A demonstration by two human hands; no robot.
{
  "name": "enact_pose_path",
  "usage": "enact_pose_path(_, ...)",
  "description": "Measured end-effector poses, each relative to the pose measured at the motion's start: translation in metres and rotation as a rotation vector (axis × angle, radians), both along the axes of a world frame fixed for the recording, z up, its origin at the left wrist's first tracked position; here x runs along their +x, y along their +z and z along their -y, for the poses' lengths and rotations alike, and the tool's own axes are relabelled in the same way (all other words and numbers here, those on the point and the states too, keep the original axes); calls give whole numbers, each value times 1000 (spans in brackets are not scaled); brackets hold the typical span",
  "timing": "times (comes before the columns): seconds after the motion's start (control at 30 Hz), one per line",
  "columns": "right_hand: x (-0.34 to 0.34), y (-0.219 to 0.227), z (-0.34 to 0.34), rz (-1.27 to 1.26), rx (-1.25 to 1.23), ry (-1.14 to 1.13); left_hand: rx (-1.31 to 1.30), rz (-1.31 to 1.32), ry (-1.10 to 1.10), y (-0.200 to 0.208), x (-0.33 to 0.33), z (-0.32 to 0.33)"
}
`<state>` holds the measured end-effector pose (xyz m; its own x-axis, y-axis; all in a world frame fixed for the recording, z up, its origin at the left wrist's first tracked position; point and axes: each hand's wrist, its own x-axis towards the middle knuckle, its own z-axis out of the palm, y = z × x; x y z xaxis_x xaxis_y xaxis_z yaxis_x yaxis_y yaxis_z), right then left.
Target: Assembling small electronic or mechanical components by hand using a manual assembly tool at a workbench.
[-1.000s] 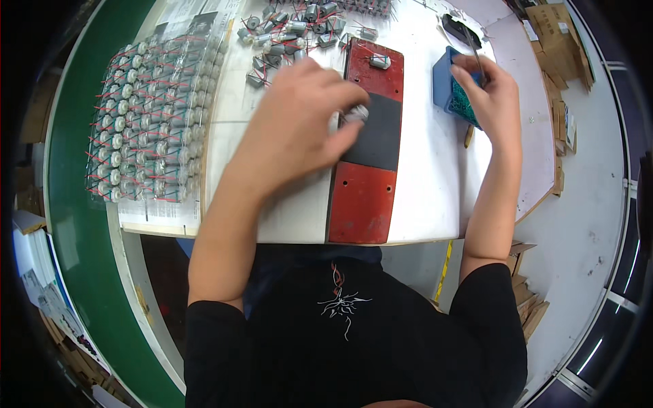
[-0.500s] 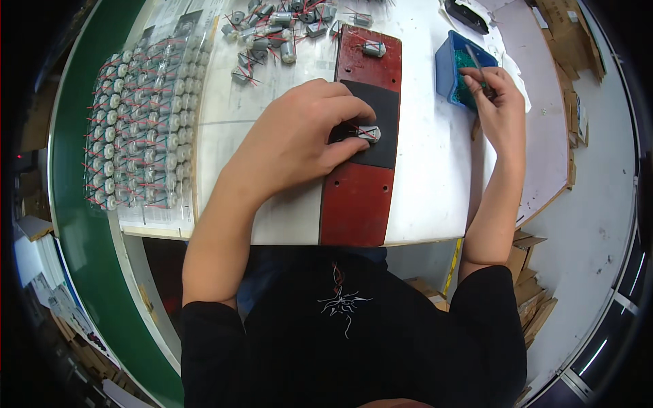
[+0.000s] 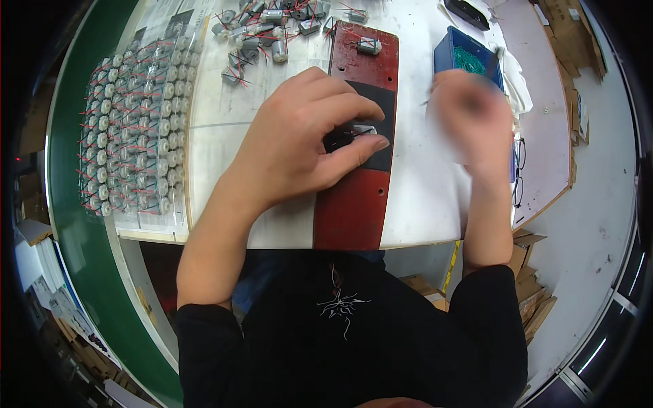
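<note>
A small silver motor (image 3: 366, 129) with thin wires lies on the black pad (image 3: 383, 155) of a long red board (image 3: 352, 211). My left hand (image 3: 309, 129) is closed round it, thumb and forefinger at its sides, partly hiding it. My right hand (image 3: 471, 119) hovers between the board and a blue box (image 3: 445, 56), in front of the box's near end. Motion smears its fingers, and what they hold does not show clearly. Green bits (image 3: 468, 61) lie in the box. A second motor (image 3: 368, 45) rests on the board's far end.
Several loose motors (image 3: 273, 17) with red wires lie in a pile at the back. Rows of motors with white ends (image 3: 132, 129) stand in clear plastic trays on the left. A black case (image 3: 466, 13) sits at the back right, and glasses (image 3: 520, 173) lie at the right edge.
My right hand has moved left and nearer from the blue box; the thin metal tool seen in it before is now blurred out. My left thumb has slid further over the motor.
</note>
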<state>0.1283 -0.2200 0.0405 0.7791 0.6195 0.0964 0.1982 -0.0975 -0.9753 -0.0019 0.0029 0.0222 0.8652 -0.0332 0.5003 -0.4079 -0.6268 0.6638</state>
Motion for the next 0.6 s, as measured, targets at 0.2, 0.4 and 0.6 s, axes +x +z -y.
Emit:
enact_pose_path(0.2, -31, -8, -22, -298, 6, 151, -23, 58, -9, -6, -1, 4)
enact_pose_path(0.4, -31, -15, -21, -255, 161, 244, -81, 99, -8, -4, -3, 3)
enact_pose_path(0.6, -32, -29, -20, -190, 310, 306, -223, 59, -70, -5, -2, 3)
